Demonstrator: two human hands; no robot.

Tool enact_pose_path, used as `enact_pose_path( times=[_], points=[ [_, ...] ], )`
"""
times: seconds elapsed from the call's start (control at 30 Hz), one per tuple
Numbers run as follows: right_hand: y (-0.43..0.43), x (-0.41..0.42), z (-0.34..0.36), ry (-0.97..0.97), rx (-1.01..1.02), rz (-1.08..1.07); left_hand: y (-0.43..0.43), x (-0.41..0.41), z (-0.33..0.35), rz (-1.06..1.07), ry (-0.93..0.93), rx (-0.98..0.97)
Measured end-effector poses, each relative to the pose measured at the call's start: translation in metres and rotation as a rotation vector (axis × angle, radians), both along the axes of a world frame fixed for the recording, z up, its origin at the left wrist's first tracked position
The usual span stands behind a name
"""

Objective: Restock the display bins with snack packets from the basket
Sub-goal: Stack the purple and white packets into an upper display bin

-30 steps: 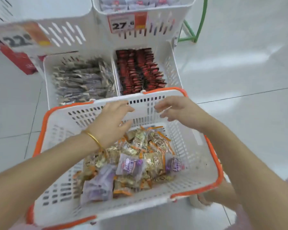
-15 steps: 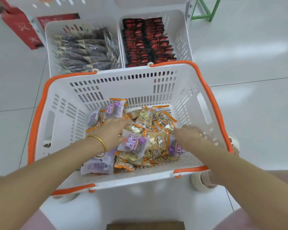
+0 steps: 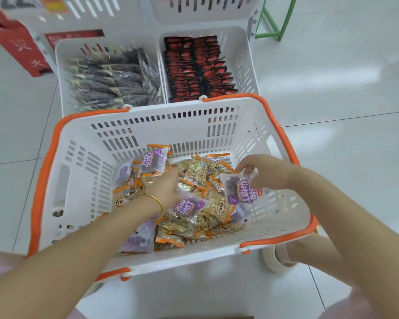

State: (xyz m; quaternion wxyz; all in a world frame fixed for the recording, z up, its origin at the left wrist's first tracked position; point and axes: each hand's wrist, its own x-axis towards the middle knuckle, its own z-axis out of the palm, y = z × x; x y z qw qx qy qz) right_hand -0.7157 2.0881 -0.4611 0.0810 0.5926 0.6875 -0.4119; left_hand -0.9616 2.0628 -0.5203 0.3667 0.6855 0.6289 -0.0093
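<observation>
We note bright, even light; pale glare streaks on the glossy white tiled floor (image 3: 332,72); edges bow outward; top-left corner blurred.

Single head-worn wide-angle view, set above the work and pitched steeply down and forward. The white slotted plastic basket with orange rim (image 3: 171,108) sits close beneath the lens, filling the centre. The two white slotted plastic display bins (image 3: 242,61) lie beyond, top of frame. The pale tiled floor (image 3: 332,88) surrounds both.
</observation>
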Motion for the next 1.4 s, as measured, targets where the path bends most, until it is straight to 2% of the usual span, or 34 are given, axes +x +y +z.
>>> enact_pose_path(
  times=[0.23,0.37,0.53,0.63,0.67,0.73,0.8,0.87,0.97,1.07,1.2,1.3,1.4],
  points=[
    [-0.007,-0.013,0.025,0.396,-0.026,-0.161,0.006,0.001,0.045,0.186,-0.365,0.132],
    [-0.015,-0.024,0.035,0.603,-0.039,-0.251,0.003,-0.003,0.072,0.301,-0.521,0.144],
    [-0.023,-0.047,0.043,0.760,-0.081,-0.231,-0.002,-0.006,0.104,0.357,-0.552,0.293],
    [-0.027,-0.058,0.045,0.829,-0.104,-0.232,-0.002,-0.008,0.115,0.478,-0.560,0.380],
    [-0.027,-0.060,0.045,0.879,-0.111,-0.274,-0.001,-0.009,0.117,0.549,-0.611,0.361],
    [-0.026,-0.061,0.049,0.996,-0.122,-0.379,0.000,-0.012,0.124,0.656,-0.900,0.205],
    [-0.024,-0.063,0.054,1.083,-0.114,-0.438,-0.004,-0.011,0.126,0.637,-1.125,0.028],
    [-0.023,-0.066,0.060,1.087,-0.065,-0.449,-0.007,-0.008,0.124,0.627,-1.186,-0.073],
    [-0.023,-0.074,0.069,0.934,0.140,-0.450,-0.008,-0.004,0.121,0.650,-1.235,-0.101],
    [-0.019,-0.076,0.074,0.795,0.386,-0.460,-0.004,-0.006,0.124,0.609,-1.186,-0.036],
    [-0.010,-0.078,0.082,0.654,0.714,-0.304,-0.002,-0.005,0.135,0.522,-1.113,-0.097],
    [-0.004,-0.082,0.089,0.678,0.800,-0.272,-0.002,-0.006,0.141,0.360,-1.084,-0.114],
    [0.003,-0.087,0.093,0.696,0.815,-0.267,0.000,-0.004,0.143,0.211,-0.915,-0.021]
  ],
)
